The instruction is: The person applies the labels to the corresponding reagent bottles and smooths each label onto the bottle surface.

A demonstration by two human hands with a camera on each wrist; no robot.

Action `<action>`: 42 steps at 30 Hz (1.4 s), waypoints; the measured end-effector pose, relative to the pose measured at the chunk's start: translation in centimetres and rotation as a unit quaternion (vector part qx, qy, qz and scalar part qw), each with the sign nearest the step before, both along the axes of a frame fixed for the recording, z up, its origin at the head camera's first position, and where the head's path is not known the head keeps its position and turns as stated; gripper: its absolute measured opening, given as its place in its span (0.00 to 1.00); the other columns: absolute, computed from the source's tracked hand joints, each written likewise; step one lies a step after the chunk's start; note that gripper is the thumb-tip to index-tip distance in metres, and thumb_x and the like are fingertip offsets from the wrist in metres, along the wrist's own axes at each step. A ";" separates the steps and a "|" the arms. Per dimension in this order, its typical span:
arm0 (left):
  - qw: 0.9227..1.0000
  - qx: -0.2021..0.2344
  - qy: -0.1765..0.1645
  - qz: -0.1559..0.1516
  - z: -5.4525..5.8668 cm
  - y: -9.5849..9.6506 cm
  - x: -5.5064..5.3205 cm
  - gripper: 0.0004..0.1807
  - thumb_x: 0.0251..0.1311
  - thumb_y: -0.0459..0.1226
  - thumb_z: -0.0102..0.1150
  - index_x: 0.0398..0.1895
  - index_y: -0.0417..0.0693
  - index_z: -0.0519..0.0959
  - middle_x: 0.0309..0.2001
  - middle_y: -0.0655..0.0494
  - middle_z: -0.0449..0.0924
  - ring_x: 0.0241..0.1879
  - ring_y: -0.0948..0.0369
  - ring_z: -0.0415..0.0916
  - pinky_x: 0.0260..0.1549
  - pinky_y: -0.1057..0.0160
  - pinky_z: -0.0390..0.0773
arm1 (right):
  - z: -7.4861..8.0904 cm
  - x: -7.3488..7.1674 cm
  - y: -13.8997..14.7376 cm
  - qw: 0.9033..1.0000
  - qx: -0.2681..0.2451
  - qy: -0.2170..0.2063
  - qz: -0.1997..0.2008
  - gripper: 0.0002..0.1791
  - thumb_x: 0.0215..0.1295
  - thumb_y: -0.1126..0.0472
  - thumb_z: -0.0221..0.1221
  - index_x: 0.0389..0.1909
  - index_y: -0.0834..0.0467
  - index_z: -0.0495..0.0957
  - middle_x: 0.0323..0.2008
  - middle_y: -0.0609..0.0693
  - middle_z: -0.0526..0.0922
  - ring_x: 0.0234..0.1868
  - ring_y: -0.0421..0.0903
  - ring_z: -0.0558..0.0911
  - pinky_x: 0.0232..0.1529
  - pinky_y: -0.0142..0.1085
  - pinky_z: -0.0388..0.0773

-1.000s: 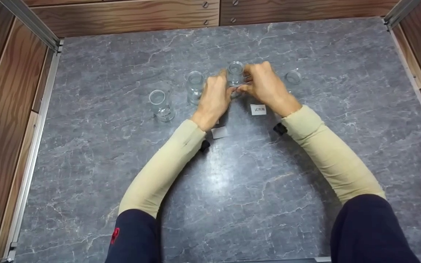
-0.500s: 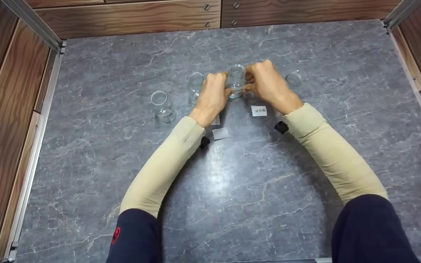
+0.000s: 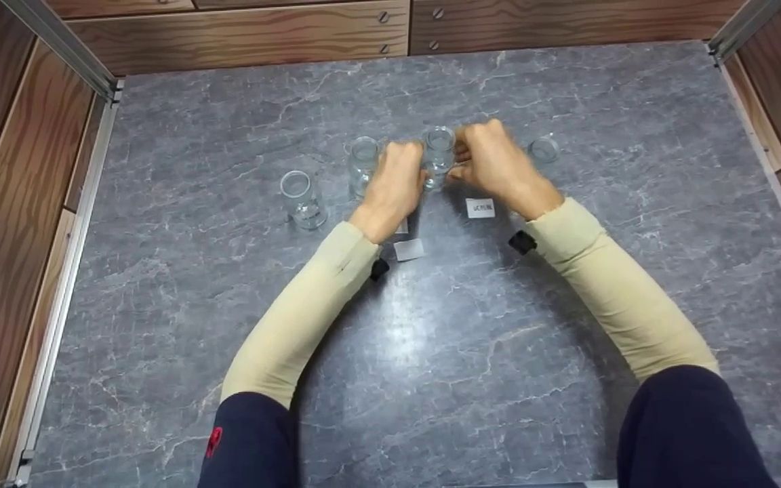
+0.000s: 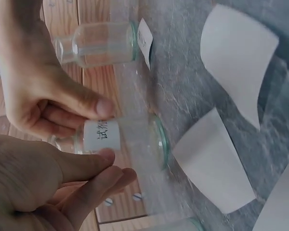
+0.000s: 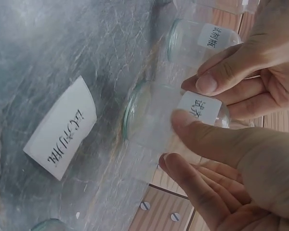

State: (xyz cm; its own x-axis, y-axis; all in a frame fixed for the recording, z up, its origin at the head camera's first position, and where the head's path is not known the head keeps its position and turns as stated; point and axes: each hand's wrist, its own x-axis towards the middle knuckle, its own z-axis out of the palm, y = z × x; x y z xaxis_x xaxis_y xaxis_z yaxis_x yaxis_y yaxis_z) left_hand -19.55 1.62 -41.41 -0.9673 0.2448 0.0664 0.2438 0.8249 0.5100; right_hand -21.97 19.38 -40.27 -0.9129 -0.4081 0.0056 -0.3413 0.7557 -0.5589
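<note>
A clear glass bottle (image 3: 439, 159) stands upright between my two hands. It has a white label (image 5: 200, 107) with black handwriting on its front, also visible in the left wrist view. My left hand (image 3: 396, 183) holds the bottle's left side, its thumb at the label's edge and its fingers curled beside the glass. On the other side, my right hand (image 3: 499, 166) presses its thumb onto the label, with the other fingers bent near the bottle's right side. Just left of my left hand stands another labelled glass bottle (image 5: 204, 44), partly hidden by that hand in the head view.
A third glass bottle (image 3: 304, 200) stands farther left, and another (image 3: 544, 150) stands right of my right hand. White paper slips (image 3: 409, 249) lie near my left wrist; a written slip (image 3: 480, 208) lies below my right hand. Wood-patterned panels (image 3: 241, 34) border the grey marbled tabletop.
My thumbs, together at the front of the bottle a second ago, have moved apart toward its two sides. The bottle stays between my hands; the other bottles and slips have not moved.
</note>
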 end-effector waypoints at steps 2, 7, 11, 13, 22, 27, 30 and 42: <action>1.000 -0.002 0.001 -0.010 0.1 0.0 0.1 0.03 0.67 0.29 0.68 0.41 0.39 0.87 0.45 0.40 0.91 0.47 0.47 0.90 0.47 0.54 0.90 | 0.0 0.1 -0.1 1.000 -0.002 0.006 -0.004 0.16 0.57 0.73 0.75 0.46 0.69 0.87 0.45 0.67 0.91 0.48 0.61 0.92 0.53 0.50 0.89; 1.000 0.006 -0.002 -0.021 0.0 -0.2 0.0 0.09 0.68 0.34 0.71 0.46 0.37 0.88 0.47 0.40 0.91 0.48 0.48 0.90 0.49 0.57 0.89 | 0.1 0.3 -0.1 1.000 0.007 0.004 -0.010 0.15 0.58 0.69 0.77 0.44 0.69 0.87 0.43 0.67 0.91 0.45 0.61 0.92 0.50 0.50 0.90; 1.000 0.014 -0.013 -0.022 0.0 -0.3 -0.1 0.10 0.69 0.36 0.70 0.47 0.38 0.87 0.48 0.41 0.90 0.47 0.49 0.90 0.47 0.58 0.89 | 0.2 0.2 0.2 1.000 0.002 -0.013 0.001 0.14 0.61 0.69 0.75 0.46 0.68 0.87 0.44 0.67 0.91 0.45 0.60 0.92 0.50 0.49 0.90; 0.999 0.023 -0.019 -0.022 0.1 -0.4 -0.2 0.11 0.69 0.37 0.70 0.47 0.38 0.87 0.47 0.41 0.90 0.46 0.51 0.90 0.44 0.58 0.89 | 0.3 0.2 0.3 1.000 -0.004 -0.017 0.011 0.13 0.62 0.69 0.75 0.47 0.68 0.88 0.44 0.66 0.91 0.45 0.60 0.92 0.50 0.48 0.90; 0.999 0.037 -0.028 -0.021 0.0 -0.6 -0.3 0.12 0.70 0.38 0.70 0.49 0.38 0.87 0.47 0.42 0.91 0.47 0.51 0.89 0.46 0.58 0.88 | 0.8 -0.2 0.9 0.998 0.016 -0.003 0.060 0.07 0.67 0.69 0.71 0.42 0.69 0.88 0.40 0.64 0.92 0.40 0.58 0.92 0.45 0.49 0.90; 0.999 0.024 -0.019 -0.027 -0.1 -0.8 -0.4 0.05 0.71 0.33 0.67 0.42 0.39 0.86 0.47 0.43 0.91 0.48 0.51 0.89 0.47 0.55 0.88 | 0.8 -0.3 1.0 0.998 0.040 0.003 0.058 0.03 0.68 0.72 0.67 0.39 0.68 0.88 0.39 0.64 0.91 0.38 0.57 0.91 0.44 0.51 0.89; 0.999 0.028 -0.022 -0.024 0.0 -0.8 -0.3 0.03 0.71 0.30 0.64 0.43 0.41 0.86 0.48 0.43 0.91 0.50 0.51 0.89 0.49 0.54 0.88 | 0.7 -0.3 0.9 0.998 0.032 0.010 0.057 0.06 0.67 0.75 0.65 0.42 0.69 0.88 0.41 0.64 0.92 0.40 0.59 0.91 0.47 0.52 0.90; 0.999 0.038 -0.014 -0.005 0.2 -0.9 1.0 0.17 0.70 0.28 0.62 0.60 0.37 0.80 0.52 0.36 0.88 0.53 0.43 0.89 0.49 0.54 0.90 | 0.7 0.7 1.5 1.000 -0.017 0.000 0.020 0.20 0.69 0.72 0.67 0.60 0.73 0.81 0.52 0.71 0.87 0.51 0.65 0.90 0.55 0.51 0.88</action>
State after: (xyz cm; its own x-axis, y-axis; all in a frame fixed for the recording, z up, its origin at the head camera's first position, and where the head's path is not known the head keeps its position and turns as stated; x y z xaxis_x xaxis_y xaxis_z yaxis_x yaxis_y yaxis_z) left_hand -18.60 0.72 -41.20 -0.9664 0.2502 0.0588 0.2375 0.7815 0.5770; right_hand -21.30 20.84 -39.55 -0.8961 -0.4433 0.0207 -0.3705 0.7217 -0.5847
